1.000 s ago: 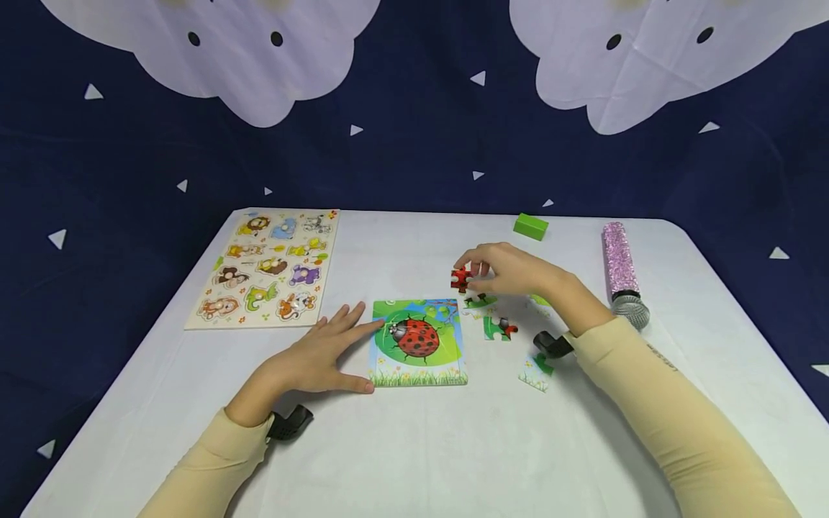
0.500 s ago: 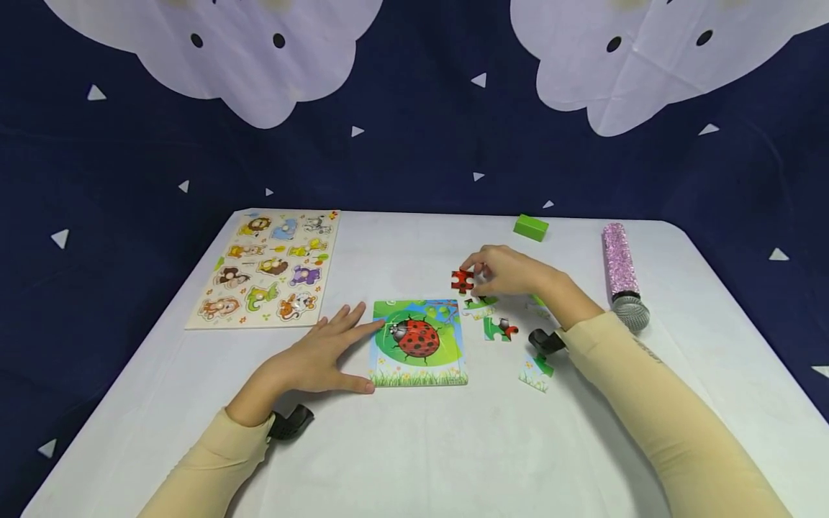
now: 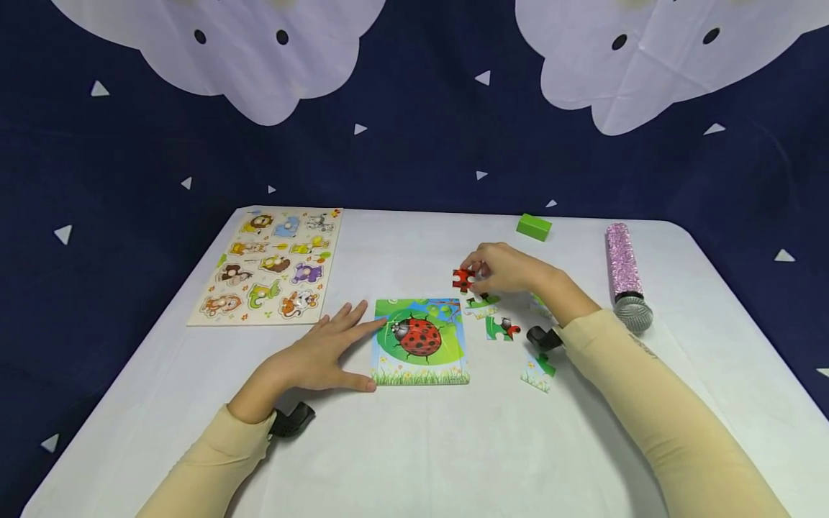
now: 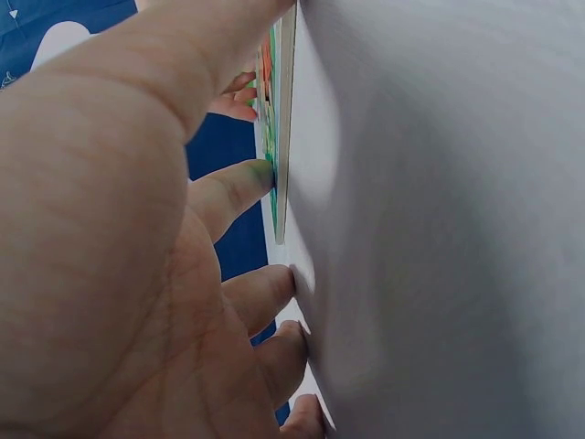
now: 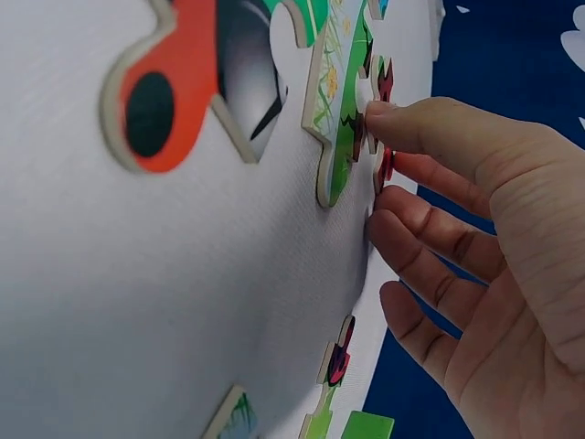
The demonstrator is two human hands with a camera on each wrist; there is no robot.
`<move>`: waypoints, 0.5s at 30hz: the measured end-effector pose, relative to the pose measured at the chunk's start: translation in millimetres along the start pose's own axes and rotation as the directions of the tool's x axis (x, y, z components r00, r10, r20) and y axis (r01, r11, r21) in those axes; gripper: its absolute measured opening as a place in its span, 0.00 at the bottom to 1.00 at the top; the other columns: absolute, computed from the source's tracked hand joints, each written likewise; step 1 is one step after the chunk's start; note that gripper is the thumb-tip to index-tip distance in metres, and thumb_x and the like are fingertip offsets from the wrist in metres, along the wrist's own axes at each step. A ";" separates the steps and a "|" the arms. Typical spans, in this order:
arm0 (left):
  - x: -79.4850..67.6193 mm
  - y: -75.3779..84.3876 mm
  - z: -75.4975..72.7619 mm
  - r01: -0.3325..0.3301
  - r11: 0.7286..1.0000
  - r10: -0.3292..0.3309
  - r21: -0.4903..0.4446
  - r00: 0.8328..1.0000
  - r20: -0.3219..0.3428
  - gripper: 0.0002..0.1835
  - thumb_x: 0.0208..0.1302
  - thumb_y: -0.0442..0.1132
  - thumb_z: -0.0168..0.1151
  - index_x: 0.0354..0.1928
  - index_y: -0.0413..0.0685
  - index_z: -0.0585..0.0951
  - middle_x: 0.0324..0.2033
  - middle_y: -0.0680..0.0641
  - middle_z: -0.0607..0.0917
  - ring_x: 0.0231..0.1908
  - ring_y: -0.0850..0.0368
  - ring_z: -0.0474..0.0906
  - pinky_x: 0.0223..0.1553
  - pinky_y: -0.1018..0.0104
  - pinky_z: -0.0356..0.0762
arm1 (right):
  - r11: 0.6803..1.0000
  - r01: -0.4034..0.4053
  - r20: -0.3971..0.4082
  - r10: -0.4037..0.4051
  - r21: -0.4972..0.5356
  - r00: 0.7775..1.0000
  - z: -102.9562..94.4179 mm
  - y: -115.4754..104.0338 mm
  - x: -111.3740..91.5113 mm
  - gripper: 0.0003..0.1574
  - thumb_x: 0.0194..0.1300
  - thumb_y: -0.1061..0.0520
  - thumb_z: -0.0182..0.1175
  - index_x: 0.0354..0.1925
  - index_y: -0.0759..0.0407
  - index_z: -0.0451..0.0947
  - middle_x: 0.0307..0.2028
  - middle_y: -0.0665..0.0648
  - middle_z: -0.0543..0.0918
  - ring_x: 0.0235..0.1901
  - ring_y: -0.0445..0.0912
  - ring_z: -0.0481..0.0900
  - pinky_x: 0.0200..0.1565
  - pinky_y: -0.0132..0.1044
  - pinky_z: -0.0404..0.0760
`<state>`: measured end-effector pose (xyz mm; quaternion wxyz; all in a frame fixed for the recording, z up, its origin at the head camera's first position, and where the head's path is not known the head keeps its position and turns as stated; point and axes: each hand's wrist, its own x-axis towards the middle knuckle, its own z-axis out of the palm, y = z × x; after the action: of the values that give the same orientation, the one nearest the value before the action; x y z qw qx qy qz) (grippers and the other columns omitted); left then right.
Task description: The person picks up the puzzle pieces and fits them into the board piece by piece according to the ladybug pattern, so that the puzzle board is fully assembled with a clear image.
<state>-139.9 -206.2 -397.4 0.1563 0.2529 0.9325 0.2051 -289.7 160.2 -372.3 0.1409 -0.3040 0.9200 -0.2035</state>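
In the head view, my left hand (image 3: 320, 356) lies with fingers spread at the left side of a square ladybug picture board (image 3: 421, 377). Its index finger touches the board's left edge, and its thumb tip is at the near left corner. Beyond the board's far right corner, my right hand (image 3: 508, 267) pinches a red jigsaw piece (image 3: 463, 280) with black spots, low over the table. Thumb and fingers curl about this piece in the right wrist view. Loose jigsaw pieces lie beneath and beside that hand: a green one (image 3: 481, 305), a green-and-red one (image 3: 499, 329) and a grassy one (image 3: 536, 373).
A peg board with animal figures (image 3: 252, 319) lies at the far left of the white-covered table. Toward the back right are a green block (image 3: 534, 227) and a pink glittery microphone (image 3: 623, 266). A dark cloth (image 3: 414, 165) with clouds hangs behind the table.
My right forearm has shifted slightly left, and the fingers cover less of the red jigsaw piece, which stays nearly in place. My left hand and the picture board keep their positions.
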 end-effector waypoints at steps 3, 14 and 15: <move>0.1 0.9 -0.7 0.001 1.000 -0.001 0.000 1.000 0.001 0.56 0.59 0.67 0.77 0.86 0.63 0.60 0.87 0.37 0.46 0.86 0.30 0.39 0.82 0.24 0.40 | 1.000 -0.004 -0.002 0.004 0.000 1.000 -0.4 1.0 1.0 0.31 0.67 0.56 0.75 0.66 0.62 0.83 0.51 0.60 0.85 0.50 0.51 0.85 0.55 0.48 0.85; -0.6 2.9 -1.3 -0.001 1.000 0.001 -0.004 1.000 0.001 0.56 0.59 0.65 0.77 0.85 0.62 0.61 0.87 0.36 0.47 0.85 0.28 0.40 0.82 0.23 0.40 | 1.000 0.002 0.006 -0.002 0.007 1.000 0.1 0.8 5.0 0.29 0.68 0.55 0.74 0.65 0.58 0.83 0.46 0.58 0.83 0.47 0.50 0.83 0.53 0.46 0.83; -0.7 2.9 -1.3 0.000 1.000 0.000 -0.003 1.000 0.000 0.56 0.59 0.65 0.78 0.85 0.62 0.61 0.87 0.36 0.47 0.85 0.28 0.40 0.82 0.23 0.40 | 1.000 0.002 0.006 -0.002 0.006 1.000 -0.1 0.5 5.4 0.29 0.68 0.55 0.74 0.65 0.58 0.83 0.45 0.58 0.83 0.46 0.50 0.83 0.53 0.46 0.83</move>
<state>-138.6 -204.7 -394.7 0.1569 0.2527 0.9321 0.2066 -294.1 157.2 -373.2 0.1443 -0.3051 0.9186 -0.2056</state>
